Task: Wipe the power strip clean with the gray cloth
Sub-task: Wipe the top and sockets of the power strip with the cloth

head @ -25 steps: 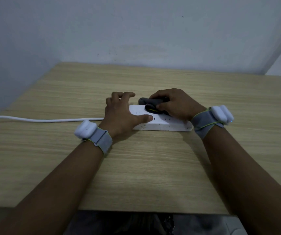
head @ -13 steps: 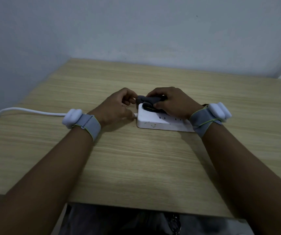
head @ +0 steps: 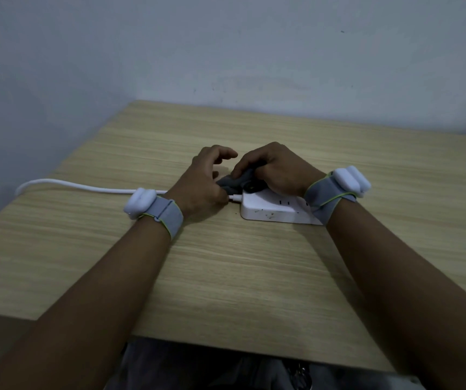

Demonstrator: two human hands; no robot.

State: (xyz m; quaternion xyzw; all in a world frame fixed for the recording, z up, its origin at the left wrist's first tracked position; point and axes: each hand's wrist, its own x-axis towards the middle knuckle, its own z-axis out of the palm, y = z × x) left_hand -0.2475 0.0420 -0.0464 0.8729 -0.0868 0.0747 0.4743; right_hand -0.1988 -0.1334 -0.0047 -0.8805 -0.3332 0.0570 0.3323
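A white power strip lies flat on the wooden table, with dark specks on its near side. My right hand is shut on a bunched gray cloth and presses it onto the strip's left end. My left hand sits just left of the strip, where the white cable enters it. Its thumb and lower fingers close on the cable neck, while the index finger is curled and raised. My right wrist hides the strip's right end.
The cable runs left along the table and off its left edge. A pale wall stands behind the table and on its left. Both wrists wear gray bands with white pods. The table's near edge is close to my body.
My left hand has slid off the strip's top to the cable end. The right hand has carried the cloth to the strip's left end. The view has shifted right.
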